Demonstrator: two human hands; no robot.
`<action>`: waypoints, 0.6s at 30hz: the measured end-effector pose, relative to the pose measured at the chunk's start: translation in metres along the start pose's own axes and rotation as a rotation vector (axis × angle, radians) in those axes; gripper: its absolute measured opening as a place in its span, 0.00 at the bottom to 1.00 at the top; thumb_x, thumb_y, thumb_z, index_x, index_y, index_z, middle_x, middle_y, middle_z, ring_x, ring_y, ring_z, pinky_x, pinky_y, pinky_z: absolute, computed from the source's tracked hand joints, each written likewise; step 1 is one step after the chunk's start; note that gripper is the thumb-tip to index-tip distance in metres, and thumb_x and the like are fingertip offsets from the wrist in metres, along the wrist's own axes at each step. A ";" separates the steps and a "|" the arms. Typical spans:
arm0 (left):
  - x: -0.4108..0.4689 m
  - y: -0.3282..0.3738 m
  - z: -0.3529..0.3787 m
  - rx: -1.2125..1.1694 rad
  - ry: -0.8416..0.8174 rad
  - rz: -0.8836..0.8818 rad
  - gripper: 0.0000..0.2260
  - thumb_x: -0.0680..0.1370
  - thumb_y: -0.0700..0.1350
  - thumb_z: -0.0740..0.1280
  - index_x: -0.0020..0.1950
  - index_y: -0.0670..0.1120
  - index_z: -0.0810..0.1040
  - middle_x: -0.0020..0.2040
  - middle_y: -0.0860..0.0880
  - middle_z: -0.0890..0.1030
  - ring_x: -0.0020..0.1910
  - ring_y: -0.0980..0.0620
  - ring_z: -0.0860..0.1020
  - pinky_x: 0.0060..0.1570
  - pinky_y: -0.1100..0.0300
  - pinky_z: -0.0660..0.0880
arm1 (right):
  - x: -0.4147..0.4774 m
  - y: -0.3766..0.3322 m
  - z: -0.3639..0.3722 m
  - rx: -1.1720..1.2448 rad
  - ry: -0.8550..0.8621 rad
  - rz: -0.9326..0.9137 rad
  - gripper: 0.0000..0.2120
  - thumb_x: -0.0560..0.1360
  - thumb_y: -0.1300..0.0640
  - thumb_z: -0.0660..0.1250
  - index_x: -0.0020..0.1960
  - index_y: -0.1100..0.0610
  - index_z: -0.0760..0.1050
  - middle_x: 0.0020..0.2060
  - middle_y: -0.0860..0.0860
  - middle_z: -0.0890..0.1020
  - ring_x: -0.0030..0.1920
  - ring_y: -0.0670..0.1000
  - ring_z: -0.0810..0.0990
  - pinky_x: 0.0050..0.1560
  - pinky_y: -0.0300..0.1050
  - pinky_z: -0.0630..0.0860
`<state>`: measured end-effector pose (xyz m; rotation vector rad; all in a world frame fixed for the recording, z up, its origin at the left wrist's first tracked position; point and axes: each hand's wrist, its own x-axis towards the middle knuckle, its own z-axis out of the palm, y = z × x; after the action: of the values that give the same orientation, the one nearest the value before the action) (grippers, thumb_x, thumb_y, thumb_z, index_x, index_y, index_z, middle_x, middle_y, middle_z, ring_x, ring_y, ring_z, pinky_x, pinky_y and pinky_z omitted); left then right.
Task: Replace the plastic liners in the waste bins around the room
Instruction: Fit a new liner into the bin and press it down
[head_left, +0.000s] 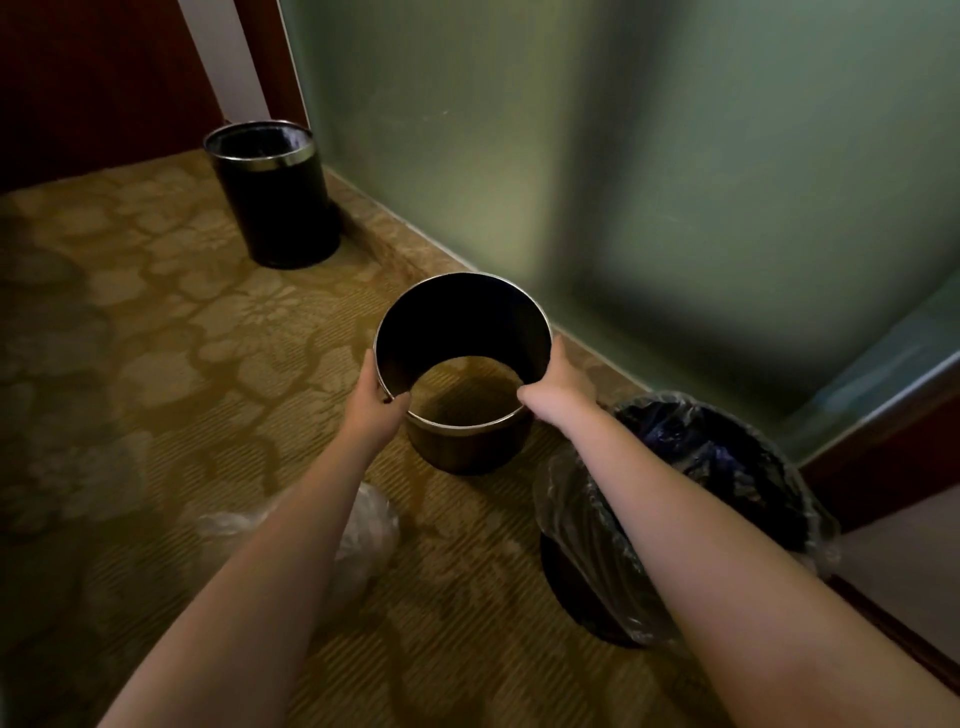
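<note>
**Three bins in view, one held in both hands**

Three black metal-rimmed bins stand along the foot of a frosted glass panel (649, 156) on patterned carpet (156, 322).

The middle bin (457, 322) is tilted, and both hands hold it by the rim. Carpet shows through its opening, and I cannot tell whether it has a base. No liner is visible in it.

The left hand (376, 410) grips the left side of the rim, thumb over the edge. The right hand (553, 387) is closed on the right side of the rim.

The far bin (272, 208) stands upright near the corner, well apart, with plastic visible inside its rim.

The near bin (582, 587), just right of the held one, carries a clear liner (571, 499) folded over its rim.

Crumpled clear plastic (371, 525) lies on the carpet under the left forearm.
</note>
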<state>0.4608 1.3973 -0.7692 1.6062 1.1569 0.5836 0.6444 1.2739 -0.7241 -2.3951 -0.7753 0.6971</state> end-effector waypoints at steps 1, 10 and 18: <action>-0.006 0.003 -0.002 0.009 0.024 0.011 0.36 0.77 0.38 0.66 0.79 0.52 0.51 0.72 0.48 0.68 0.70 0.49 0.68 0.55 0.59 0.68 | -0.006 -0.001 -0.002 -0.006 0.019 -0.011 0.43 0.73 0.56 0.67 0.79 0.48 0.44 0.68 0.56 0.72 0.63 0.60 0.76 0.62 0.54 0.75; -0.061 0.110 -0.021 0.131 0.179 0.302 0.36 0.76 0.42 0.68 0.78 0.58 0.52 0.64 0.55 0.76 0.57 0.62 0.73 0.50 0.64 0.71 | -0.054 -0.015 -0.080 0.146 0.199 -0.167 0.41 0.76 0.53 0.67 0.79 0.47 0.44 0.69 0.54 0.73 0.66 0.59 0.73 0.65 0.53 0.71; -0.137 0.205 0.010 0.071 0.210 0.553 0.34 0.75 0.46 0.70 0.77 0.54 0.58 0.68 0.54 0.73 0.67 0.56 0.72 0.64 0.59 0.71 | -0.115 0.009 -0.191 0.150 0.521 -0.315 0.32 0.71 0.52 0.66 0.74 0.49 0.62 0.54 0.52 0.83 0.56 0.59 0.79 0.56 0.48 0.73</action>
<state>0.4927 1.2686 -0.5613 1.9735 0.8784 1.0985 0.6822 1.1338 -0.5546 -2.1090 -0.8079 -0.0030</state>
